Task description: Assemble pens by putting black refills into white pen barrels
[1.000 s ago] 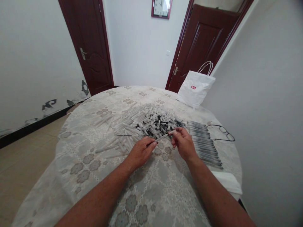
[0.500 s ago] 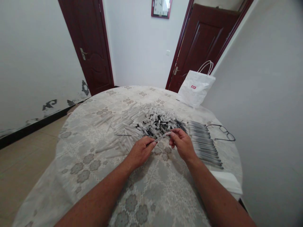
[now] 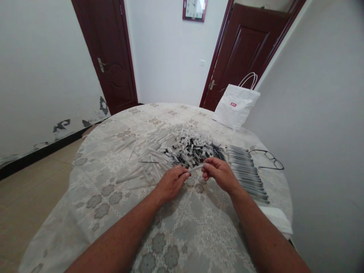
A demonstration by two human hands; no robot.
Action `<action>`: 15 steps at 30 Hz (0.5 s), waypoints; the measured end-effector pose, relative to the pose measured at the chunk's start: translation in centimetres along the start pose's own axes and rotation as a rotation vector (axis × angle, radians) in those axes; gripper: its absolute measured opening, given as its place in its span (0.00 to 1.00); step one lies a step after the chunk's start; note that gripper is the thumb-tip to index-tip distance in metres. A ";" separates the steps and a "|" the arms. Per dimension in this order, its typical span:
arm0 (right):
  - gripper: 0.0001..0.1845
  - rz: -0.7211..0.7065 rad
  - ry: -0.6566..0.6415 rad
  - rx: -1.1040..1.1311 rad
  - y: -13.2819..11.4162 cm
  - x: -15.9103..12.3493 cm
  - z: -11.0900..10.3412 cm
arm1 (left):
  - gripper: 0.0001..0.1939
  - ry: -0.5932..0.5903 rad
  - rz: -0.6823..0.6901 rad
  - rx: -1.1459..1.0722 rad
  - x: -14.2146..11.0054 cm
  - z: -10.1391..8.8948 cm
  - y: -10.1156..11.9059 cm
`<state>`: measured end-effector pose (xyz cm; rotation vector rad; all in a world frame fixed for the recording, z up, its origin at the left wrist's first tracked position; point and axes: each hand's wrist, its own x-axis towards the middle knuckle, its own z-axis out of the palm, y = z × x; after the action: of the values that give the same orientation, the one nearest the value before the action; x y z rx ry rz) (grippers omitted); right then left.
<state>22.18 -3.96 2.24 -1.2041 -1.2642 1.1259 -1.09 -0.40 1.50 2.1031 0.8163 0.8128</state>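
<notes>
Pinching a thin pale tube near mid-table, left hand at 8 o'clock, right hand at 3, thumb and fingers closed narrow on both ends, tips hidden. Seemingly at a joining or lining-up step, hard to tell which, likely calling next for steady ends kept in line. Outward from there: loose pile of tubes and short pieces at 11, neat row of pens at 3, glasses just beyond, white bag at 1, all on flowered cloth.

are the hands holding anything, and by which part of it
A thin pale tube: the left hand holds one end, the right hand the other.
</notes>
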 end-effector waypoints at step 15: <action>0.17 0.023 0.113 0.224 -0.1 -0.2 2.2 | 0.16 0.092 -0.055 -0.056 -0.1 0.5 0.5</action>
<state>20.00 -4.13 2.19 -1.0996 -1.0130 1.1660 -0.61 -0.95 1.57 1.9974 0.8864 0.8986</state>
